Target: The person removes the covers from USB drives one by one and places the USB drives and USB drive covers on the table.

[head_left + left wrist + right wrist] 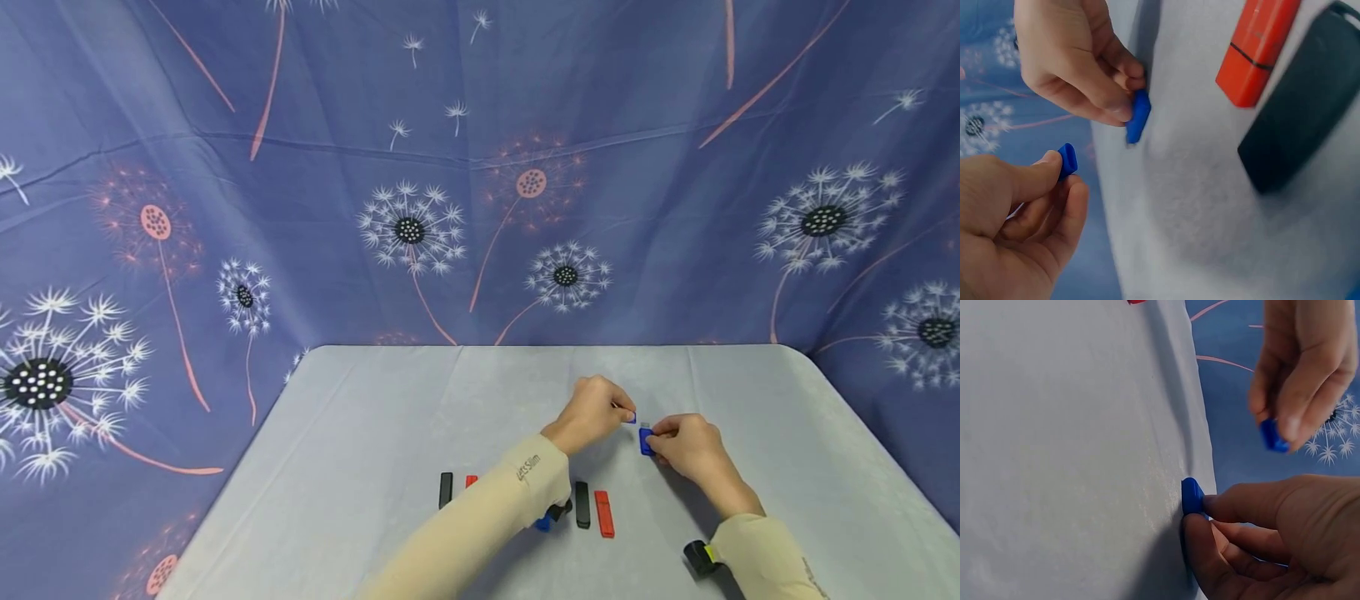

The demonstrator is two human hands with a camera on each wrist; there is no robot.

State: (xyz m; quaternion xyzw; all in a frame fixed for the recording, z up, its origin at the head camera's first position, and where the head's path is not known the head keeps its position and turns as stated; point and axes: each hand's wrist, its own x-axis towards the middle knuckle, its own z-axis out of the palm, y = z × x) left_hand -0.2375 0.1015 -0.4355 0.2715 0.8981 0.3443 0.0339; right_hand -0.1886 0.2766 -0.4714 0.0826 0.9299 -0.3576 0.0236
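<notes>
My right hand (pixel 690 446) pinches a blue USB stick (pixel 645 441) between thumb and fingers, its metal plug bare and pointing away from me. To its left, my left hand (pixel 592 410) pinches a small blue USB cap (pixel 631 418) by its sides. In the left wrist view the cap (pixel 1068 161) shows its hollow end, apart from the stick (pixel 1139 117). The right wrist view has the stick (pixel 1192 497) held by the thumb and a finger, the cap (pixel 1274 436) above and to the right.
Nearer me on the grey-covered table (pixel 360 417) lie a black stick (pixel 582 505) and a red stick (pixel 604 514). Partly behind my left sleeve are a blue item (pixel 543 523), another red one (pixel 471 480) and another black one (pixel 446 490). A patterned blue curtain (pixel 465 317) hangs behind.
</notes>
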